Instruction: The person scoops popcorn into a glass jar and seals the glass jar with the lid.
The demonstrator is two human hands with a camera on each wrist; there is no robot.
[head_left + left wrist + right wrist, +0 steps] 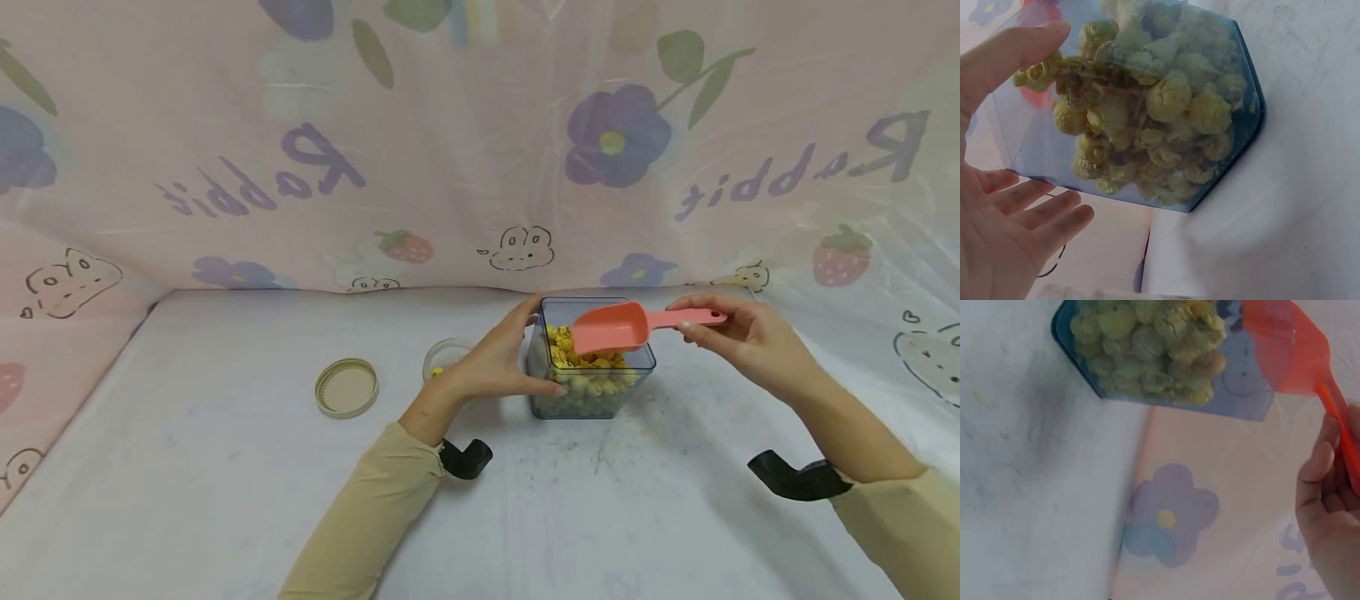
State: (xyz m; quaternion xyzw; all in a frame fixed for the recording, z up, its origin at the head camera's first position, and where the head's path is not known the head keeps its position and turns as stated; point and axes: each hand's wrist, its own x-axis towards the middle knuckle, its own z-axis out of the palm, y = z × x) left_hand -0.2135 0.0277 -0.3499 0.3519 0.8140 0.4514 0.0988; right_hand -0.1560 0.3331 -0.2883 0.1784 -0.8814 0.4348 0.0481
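A clear bluish square container (pixel 536 392), part filled with yellow popcorn (pixel 1169 97), stands on the white table. My left hand (pixel 495 367) holds it at its left side, with the thumb (pixel 1041 40) on one wall and the fingers spread along another. In my right hand (pixel 757 337), thumb and fingers pinch the handle of a coral-pink scoop (pixel 611 327). The scoop's bowl is inside the container's mouth, over the popcorn, and its inner face shows bare pink. Seen from the right wrist, the scoop (pixel 1300 356) shows partly through the container wall.
Behind my left wrist, a clear round jar (pixel 435 354) with something yellow inside is partly hidden. A round beige lid (pixel 347 390) lies to its left. A pink printed curtain (pixel 465 192) hangs along the table's back edge.
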